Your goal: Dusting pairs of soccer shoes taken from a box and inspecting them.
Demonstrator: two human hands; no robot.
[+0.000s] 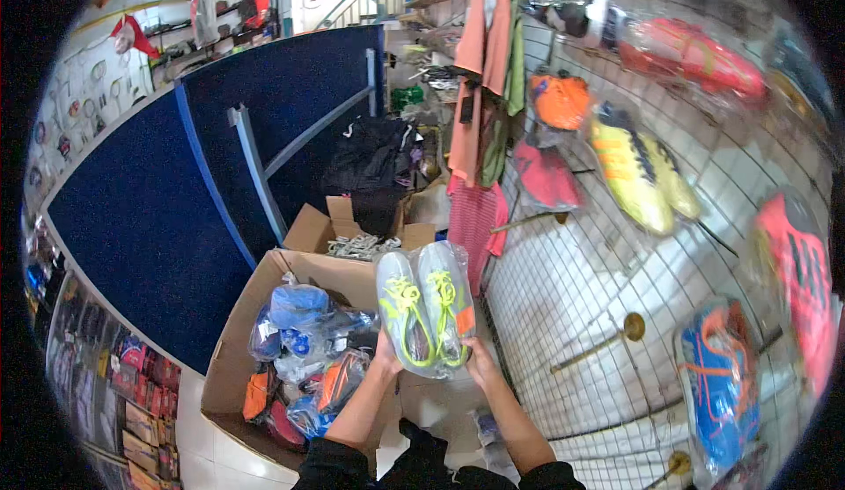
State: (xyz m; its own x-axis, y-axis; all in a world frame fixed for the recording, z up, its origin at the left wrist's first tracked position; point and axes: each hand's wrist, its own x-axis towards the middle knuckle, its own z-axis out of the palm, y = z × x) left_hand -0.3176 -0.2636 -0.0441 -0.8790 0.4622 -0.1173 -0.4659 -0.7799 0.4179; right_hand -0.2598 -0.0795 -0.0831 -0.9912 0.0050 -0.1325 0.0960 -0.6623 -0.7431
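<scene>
A pair of pale grey sports shoes (425, 312) with neon yellow laces lies side by side in a clear plastic bag, toes pointing away from me. My left hand (388, 353) grips the bag's left side near the heels. On the right side, by an orange sticker (466, 320), my right hand (480, 358) holds the same pair. Parts of the fingers of both hands are hidden behind the shoes. Just left of the pair stands an open cardboard box (228, 345) with several bagged shoes (300, 308) inside, some blue, some orange.
A wire grid wall (568, 305) on the right bears hooks (634, 327) and bagged shoes, including a yellow pair (634, 167) and a blue one (719, 384). Pink towels (470, 35) hang ahead. A dark blue panel (132, 226) stands left, and another carton (309, 227) sits behind the box.
</scene>
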